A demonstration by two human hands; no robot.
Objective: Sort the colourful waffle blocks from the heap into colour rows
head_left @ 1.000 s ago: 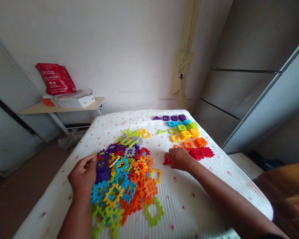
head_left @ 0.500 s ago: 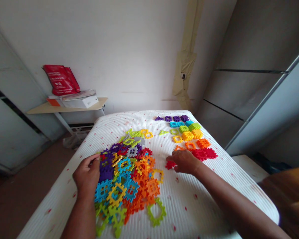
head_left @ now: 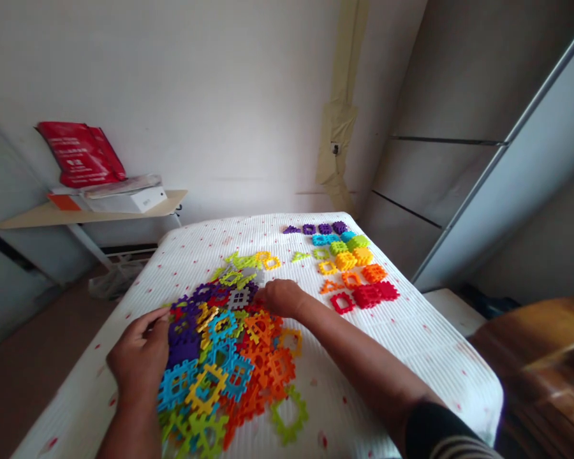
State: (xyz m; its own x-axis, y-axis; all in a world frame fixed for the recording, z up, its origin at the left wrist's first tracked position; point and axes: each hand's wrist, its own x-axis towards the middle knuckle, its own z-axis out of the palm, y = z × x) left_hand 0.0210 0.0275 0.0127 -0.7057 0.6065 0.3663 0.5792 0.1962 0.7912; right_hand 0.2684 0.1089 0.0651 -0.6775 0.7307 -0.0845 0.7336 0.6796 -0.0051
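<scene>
A heap of plastic interlocking building pieces (head_left: pixel 224 357) in many colours lies on the white quilted cover. My left hand (head_left: pixel 141 347) rests at the heap's left edge by the purple pieces (head_left: pixel 184 344), fingers curled and thumb drawn in; what they hold, if anything, is hidden. My right hand (head_left: pixel 283 298) reaches into the heap's far right side, its bent fingertips among red pieces beside a grey window piece (head_left: pixel 239 298). Across on the right, a red square frame (head_left: pixel 342 303) lies beside a red stack (head_left: pixel 375 294).
Sorted rows stand at the far right: orange (head_left: pixel 374 273), yellow (head_left: pixel 345 261), green (head_left: pixel 358 241), blue (head_left: pixel 324 240) and purple (head_left: pixel 324 228) pieces. A small side table (head_left: pixel 38 213) with a white box (head_left: pixel 138 199) and red bag (head_left: pixel 81 153) is at left. A grey cabinet (head_left: pixel 440 178) borders the right.
My right hand has moved left from the red row to the heap. The red frame it was touching now lies uncovered nearer the red stack. My view has turned slightly right.
</scene>
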